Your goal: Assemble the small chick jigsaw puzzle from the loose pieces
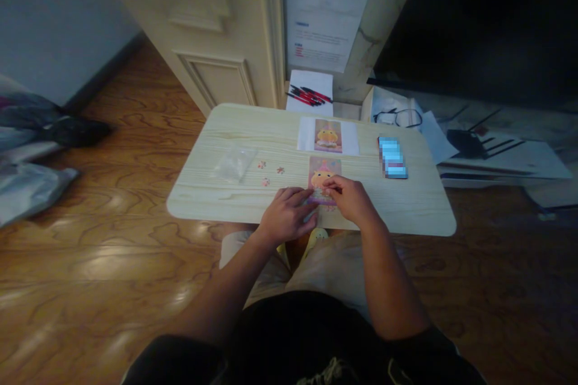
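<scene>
A small jigsaw puzzle with a yellow cartoon figure on a pink ground lies near the table's front edge. My left hand rests at its lower left, fingers stretched out and the tips touching the puzzle's edge. Over the lower right part of the puzzle, my right hand has thumb and fingers pinched together; whatever is between them is hidden. Three loose puzzle pieces lie apart to the left. More pinkish pieces show just below the puzzle, partly covered by my right hand.
Behind the puzzle lies a white sheet with a printed picture of the same figure. A clear plastic bag is on the table's left, a phone on its right. Red and black pens and glasses sit beyond the table.
</scene>
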### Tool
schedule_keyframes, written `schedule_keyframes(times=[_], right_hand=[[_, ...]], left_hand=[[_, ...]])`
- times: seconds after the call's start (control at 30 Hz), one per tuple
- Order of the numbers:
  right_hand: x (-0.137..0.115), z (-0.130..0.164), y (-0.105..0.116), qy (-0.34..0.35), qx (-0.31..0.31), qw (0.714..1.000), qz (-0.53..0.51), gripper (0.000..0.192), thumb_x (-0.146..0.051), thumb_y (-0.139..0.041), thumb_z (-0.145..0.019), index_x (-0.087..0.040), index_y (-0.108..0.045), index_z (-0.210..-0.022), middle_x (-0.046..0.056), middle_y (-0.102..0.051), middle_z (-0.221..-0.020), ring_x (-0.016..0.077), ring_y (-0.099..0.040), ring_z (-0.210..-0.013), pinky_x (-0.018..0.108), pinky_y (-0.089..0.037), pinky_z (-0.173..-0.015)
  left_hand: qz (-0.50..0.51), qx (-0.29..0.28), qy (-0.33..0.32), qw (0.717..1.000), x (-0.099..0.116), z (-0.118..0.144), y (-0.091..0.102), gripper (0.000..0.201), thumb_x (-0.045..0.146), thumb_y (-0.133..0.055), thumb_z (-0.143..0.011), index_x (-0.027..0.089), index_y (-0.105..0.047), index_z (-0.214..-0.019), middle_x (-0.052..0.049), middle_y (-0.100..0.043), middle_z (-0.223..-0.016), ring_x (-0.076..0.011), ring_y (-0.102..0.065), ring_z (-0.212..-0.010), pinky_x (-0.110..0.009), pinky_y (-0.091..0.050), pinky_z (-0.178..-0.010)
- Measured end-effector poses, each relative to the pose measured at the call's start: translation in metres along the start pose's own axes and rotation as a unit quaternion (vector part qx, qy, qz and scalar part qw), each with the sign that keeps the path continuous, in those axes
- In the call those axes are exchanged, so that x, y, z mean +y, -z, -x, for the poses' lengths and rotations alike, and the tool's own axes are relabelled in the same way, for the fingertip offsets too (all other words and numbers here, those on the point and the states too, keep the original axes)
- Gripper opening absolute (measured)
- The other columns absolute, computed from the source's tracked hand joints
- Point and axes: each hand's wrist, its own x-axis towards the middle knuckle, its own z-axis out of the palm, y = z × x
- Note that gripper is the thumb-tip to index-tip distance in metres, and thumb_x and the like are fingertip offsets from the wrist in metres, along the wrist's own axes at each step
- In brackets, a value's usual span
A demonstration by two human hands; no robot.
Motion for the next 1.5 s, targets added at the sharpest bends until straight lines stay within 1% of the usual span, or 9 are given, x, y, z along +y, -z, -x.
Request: schedule_keyframes(times=[0.1,0.23,0.57,0.7,0.87,1.13,1.33,1.4,1.5], right_hand=[[-0.004,-0.003,-0.006,0.015,-0.005,1.000,0.027,0.022,-0.013,-0.064,-0.094,-0.027,-0.076,-0.107,0.003,-0.080,-0.109,0.0213,-0.074,-0.099,0.035,-0.056,-0.092],[-0.006,-0.005,-0.011,0.034,-0.018,0.998,0.049,0.025,-0.011,-0.063,-0.094,-0.028,-0.076,-0.107,0.003,-0.080,-0.107,0.0219,-0.074,-0.098,0.035,-0.055,-0.091],[-0.014,-0.005,-0.013,0.068,-0.031,0.994,0.080,0.028,-0.008,-0.060,-0.093,-0.027,-0.075,-0.106,0.002,-0.079,-0.105,0.0206,-0.071,-0.098,0.030,-0.052,-0.088],[-0.017,-0.004,-0.013,0.070,-0.027,0.993,0.090,0.026,-0.009,-0.060,-0.093,-0.027,-0.074,-0.104,0.002,-0.078,-0.103,0.0200,-0.070,-0.095,0.029,-0.050,-0.085],[-0.017,-0.004,-0.013,0.077,-0.025,0.992,0.092,0.023,-0.010,-0.059,-0.094,-0.025,-0.074,-0.102,0.003,-0.077,-0.100,0.0197,-0.069,-0.092,0.029,-0.049,-0.084],[-0.014,-0.004,-0.015,0.082,-0.033,0.992,0.086,0.023,-0.007,-0.058,-0.093,-0.024,-0.072,-0.101,0.003,-0.076,-0.102,0.0191,-0.068,-0.095,0.029,-0.048,-0.087],[-0.012,-0.003,-0.015,0.090,-0.010,0.992,0.083,0.021,-0.007,-0.061,-0.093,-0.024,-0.072,-0.099,0.004,-0.074,-0.104,0.0192,-0.066,-0.097,0.029,-0.048,-0.088],[-0.011,-0.003,-0.016,0.091,0.007,0.991,0.093,0.017,-0.008,-0.064,-0.092,-0.023,-0.072,-0.095,0.004,-0.074,-0.103,0.0202,-0.065,-0.098,0.031,-0.048,-0.089],[-0.008,-0.004,-0.019,0.083,0.026,0.989,0.124,0.010,-0.012,-0.071,-0.089,-0.021,-0.070,-0.086,0.005,-0.073,-0.095,0.0221,-0.064,-0.095,0.033,-0.047,-0.088]], left_hand=[[-0.003,0.006,0.004,1.000,-0.001,0.001,-0.001,0.032,0.037,-0.064,-0.094,0.029,-0.075,-0.123,-0.010,-0.064,-0.146,-0.0336,-0.059,-0.128,-0.055,-0.050,-0.104],[-0.021,-0.004,0.000,1.000,-0.002,0.001,-0.003,0.032,0.039,-0.062,-0.095,0.027,-0.076,-0.122,-0.011,-0.065,-0.144,-0.0352,-0.059,-0.130,-0.055,-0.050,-0.104],[-0.033,-0.001,-0.009,0.999,-0.001,0.001,-0.004,0.034,0.039,-0.063,-0.095,0.028,-0.075,-0.124,-0.012,-0.065,-0.143,-0.0375,-0.061,-0.131,-0.058,-0.051,-0.102],[-0.043,-0.003,-0.011,0.999,-0.001,0.001,-0.004,0.034,0.041,-0.063,-0.095,0.027,-0.075,-0.124,-0.011,-0.065,-0.144,-0.0382,-0.060,-0.132,-0.057,-0.051,-0.102],[-0.020,0.003,-0.001,1.000,-0.001,0.002,-0.004,0.034,0.039,-0.065,-0.094,0.028,-0.075,-0.124,-0.012,-0.065,-0.144,-0.0371,-0.060,-0.134,-0.057,-0.049,-0.105],[-0.048,-0.008,-0.009,0.999,-0.001,0.000,-0.003,0.034,0.041,-0.060,-0.096,0.027,-0.075,-0.123,-0.011,-0.065,-0.144,-0.0374,-0.059,-0.134,-0.056,-0.049,-0.103],[-0.063,-0.005,-0.016,0.998,0.000,0.000,-0.003,0.035,0.042,-0.059,-0.097,0.025,-0.076,-0.123,-0.011,-0.066,-0.144,-0.0377,-0.060,-0.133,-0.055,-0.050,-0.102],[-0.064,-0.002,-0.016,0.998,0.000,0.001,-0.003,0.035,0.042,-0.059,-0.097,0.025,-0.076,-0.123,-0.011,-0.066,-0.144,-0.0368,-0.060,-0.133,-0.054,-0.050,-0.102],[-0.064,-0.001,-0.015,0.998,0.000,0.001,-0.003,0.035,0.042,-0.059,-0.097,0.026,-0.075,-0.124,-0.010,-0.064,-0.146,-0.0356,-0.061,-0.133,-0.052,-0.050,-0.103]])
